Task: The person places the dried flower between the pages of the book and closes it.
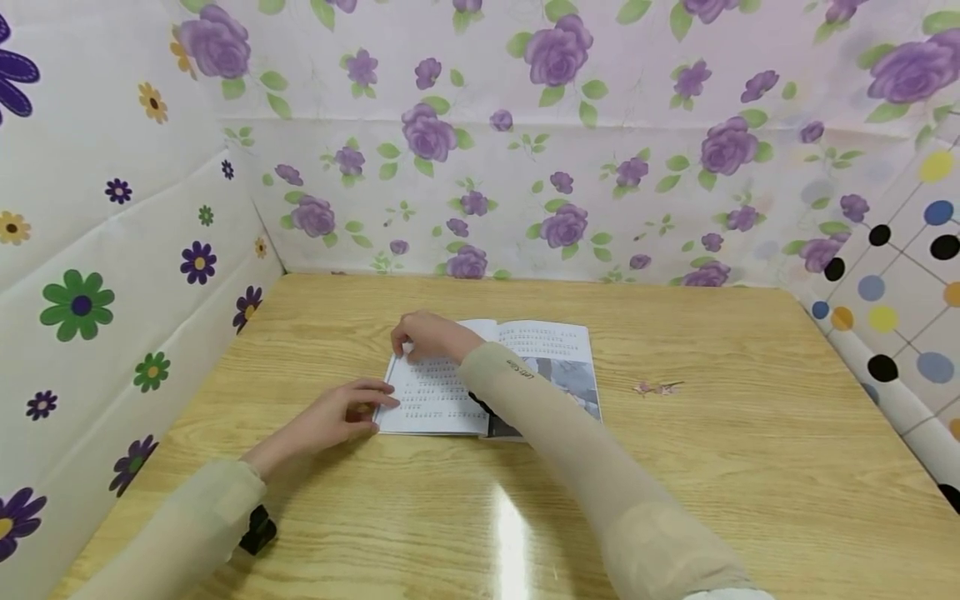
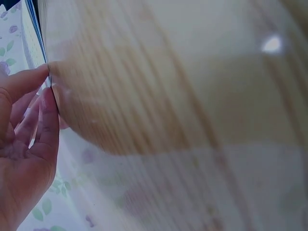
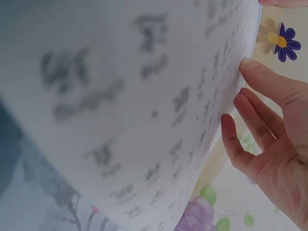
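Note:
An open book lies on the wooden table, printed text on its left page and a blue-grey picture on the right one. My left hand is at the book's lower left corner, its fingers over the page and its thumb by the edge. In the left wrist view, the fingertips meet the book's thin edge. My right arm reaches across the book, and my right hand grips the left edge near the top. The right wrist view shows the thumb against the page, with the other fingers of the right hand along the edge.
A small pink flower sprig lies on the table to the right of the book. Flower-patterned sheets stand behind and at the left; a dotted sheet is at the right. The right sleeve covers part of the book.

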Action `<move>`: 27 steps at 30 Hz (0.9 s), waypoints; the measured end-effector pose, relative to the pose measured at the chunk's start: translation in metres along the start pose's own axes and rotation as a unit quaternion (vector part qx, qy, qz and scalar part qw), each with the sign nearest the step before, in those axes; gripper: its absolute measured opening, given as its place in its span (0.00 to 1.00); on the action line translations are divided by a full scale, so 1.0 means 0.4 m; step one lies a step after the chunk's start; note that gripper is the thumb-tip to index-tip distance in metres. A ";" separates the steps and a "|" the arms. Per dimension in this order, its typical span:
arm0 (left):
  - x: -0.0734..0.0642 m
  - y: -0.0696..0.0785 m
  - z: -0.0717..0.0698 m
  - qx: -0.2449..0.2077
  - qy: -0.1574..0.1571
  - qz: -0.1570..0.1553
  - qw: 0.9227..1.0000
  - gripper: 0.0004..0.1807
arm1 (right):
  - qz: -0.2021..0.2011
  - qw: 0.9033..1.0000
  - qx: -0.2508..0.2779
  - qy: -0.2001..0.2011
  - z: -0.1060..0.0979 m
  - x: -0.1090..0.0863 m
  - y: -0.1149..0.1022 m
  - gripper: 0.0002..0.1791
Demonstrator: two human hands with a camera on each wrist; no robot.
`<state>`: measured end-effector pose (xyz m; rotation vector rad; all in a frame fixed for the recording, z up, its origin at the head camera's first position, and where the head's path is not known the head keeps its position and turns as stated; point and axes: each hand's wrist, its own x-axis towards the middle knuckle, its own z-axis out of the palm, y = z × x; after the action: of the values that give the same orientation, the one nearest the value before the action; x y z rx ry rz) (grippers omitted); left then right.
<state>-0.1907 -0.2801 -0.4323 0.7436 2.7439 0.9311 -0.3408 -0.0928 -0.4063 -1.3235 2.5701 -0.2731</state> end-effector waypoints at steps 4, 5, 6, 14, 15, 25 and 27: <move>0.002 0.008 0.003 -0.003 0.013 -0.003 1.000 0.18 | -0.005 1.000 -0.007 -0.006 -0.004 -0.004 0.001 0.07; 0.003 0.009 0.004 -0.003 0.016 -0.005 1.000 0.18 | -0.003 1.000 -0.009 -0.008 -0.005 -0.004 0.001 0.07; 0.004 0.011 0.006 -0.002 0.019 -0.007 1.000 0.17 | -0.002 1.000 -0.013 -0.009 -0.005 -0.006 0.001 0.07; 0.014 0.020 0.016 0.013 0.033 -0.026 0.999 0.14 | 0.007 1.000 -0.030 -0.003 0.001 -0.015 0.002 0.08; 0.015 0.020 0.016 0.013 0.034 -0.028 0.999 0.14 | 0.008 1.000 -0.030 0.000 0.001 -0.017 0.002 0.08; 0.019 0.012 0.020 0.011 0.037 -0.034 0.999 0.14 | 0.018 0.996 0.085 0.027 -0.008 -0.061 0.020 0.17; 0.019 0.014 0.019 0.010 0.037 -0.035 0.999 0.14 | 0.015 0.992 0.114 0.044 -0.019 -0.084 0.031 0.17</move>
<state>-0.1929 -0.2684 -0.4349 0.6248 2.8265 0.9362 -0.3335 -0.0577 -0.3983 -1.2148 2.5337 -0.6127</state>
